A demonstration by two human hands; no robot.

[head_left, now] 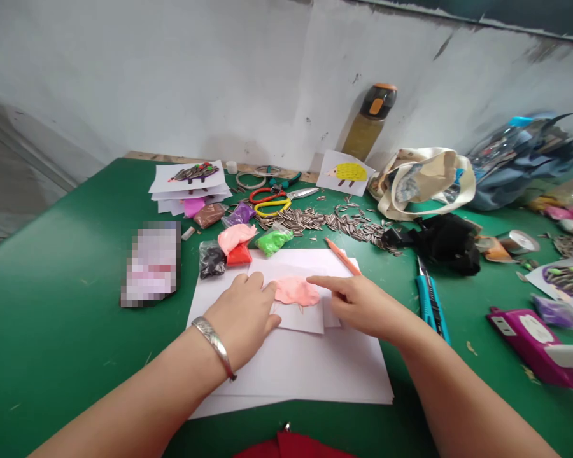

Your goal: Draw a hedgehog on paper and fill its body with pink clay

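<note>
A flattened patch of pink clay (297, 291) lies on a small white sheet (300, 323), with thin drawn lines below it. My left hand (243, 312), a silver bangle at its wrist, rests on the paper with its fingertips at the clay's left end and holds nothing. The index finger of my right hand (358, 302) stretches out to the clay's upper right edge; the other fingers are curled, with nothing visible in them. Larger white sheets (334, 375) lie underneath. An orange pen (342, 256) sits just above my right hand.
Behind the paper are clay bags (274, 240), scissors (272, 202) and sunflower seeds (300, 220). A teal utility knife (432, 302) and black cloth (449, 243) lie right. A blurred phone-like object (151, 264) is left. A bottle (370, 121) leans on the wall.
</note>
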